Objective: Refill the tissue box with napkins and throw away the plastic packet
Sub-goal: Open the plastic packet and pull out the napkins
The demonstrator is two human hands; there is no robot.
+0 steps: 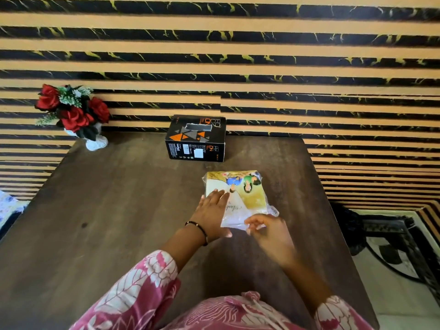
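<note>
Our left hand presses flat on the napkin packet while our right hand pinches its near plastic edge, tissue box beyond

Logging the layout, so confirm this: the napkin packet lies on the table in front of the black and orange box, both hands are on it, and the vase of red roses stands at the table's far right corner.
One detail is wrong. The vase of red roses stands at the table's far left corner, not the right, as the head view shows. The rest holds: the napkin packet lies in front of the black and orange box, with the left hand and right hand on it.
</note>
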